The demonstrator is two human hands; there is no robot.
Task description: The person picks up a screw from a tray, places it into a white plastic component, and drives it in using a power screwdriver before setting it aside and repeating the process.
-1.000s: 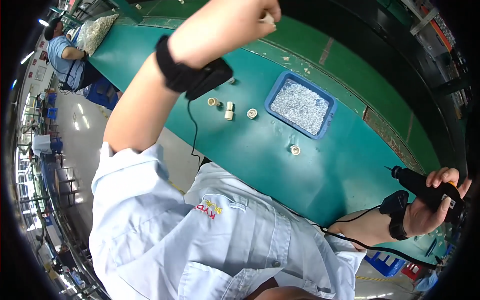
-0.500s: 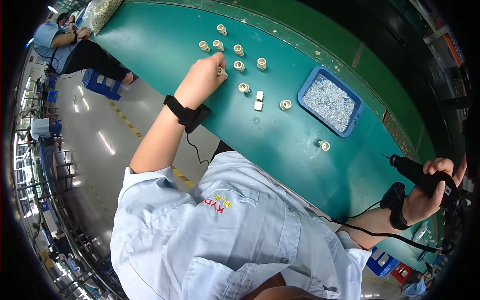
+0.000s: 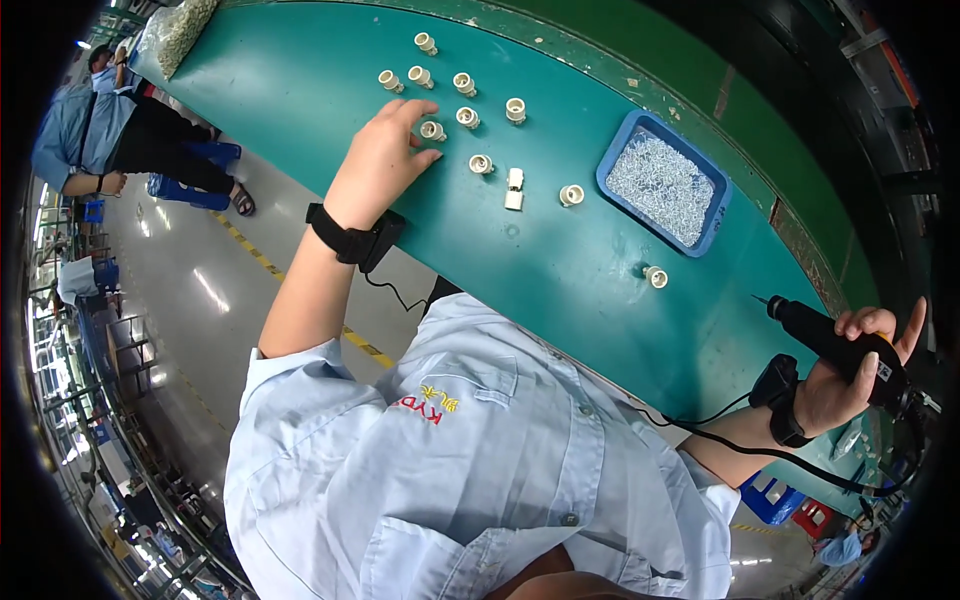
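My left hand (image 3: 382, 158) is open over the green table, thumb and index finger spread either side of a small cream plastic socket (image 3: 432, 131). That socket stands on the tabletop in the gap between the fingers. Several like it are scattered around, among them a socket (image 3: 481, 164) to the right and one lying on its side (image 3: 514, 189). At the right, my right hand (image 3: 838, 385) is wrapped round a black electric screwdriver (image 3: 820, 335), index finger stretched out, its thin bit pointing left over the table. A lone socket (image 3: 655, 277) stands left of the bit.
A blue tray (image 3: 606, 165) full of small silvery screws stands toward the table's far edge. A clear bag of cream parts (image 3: 180, 38) sits at the far left end. The screwdriver's black cable (image 3: 720, 440) runs near my right forearm. Another person (image 3: 90, 130) is beyond the table's left end.
My left fingers have spread from the socket they were closed on, leaving it standing on the table. The person at the left has shifted posture. The screwdriver stays in my right hand.
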